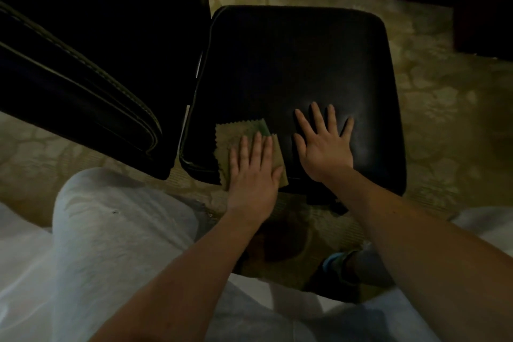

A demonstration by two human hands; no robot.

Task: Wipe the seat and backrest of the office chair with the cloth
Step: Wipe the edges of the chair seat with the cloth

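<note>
One cloth (238, 133) lies at the near left corner of one seat (299, 64). Two hands: left hand (254, 172) presses flat on the cloth, fingers straight; right hand (323, 144) rests splayed on bare seat beside it.

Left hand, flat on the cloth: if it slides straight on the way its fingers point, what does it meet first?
Only bare seat beyond the cloth; the left hand looks free up to the far edge. The backrest seems to lie off to the side.
</note>
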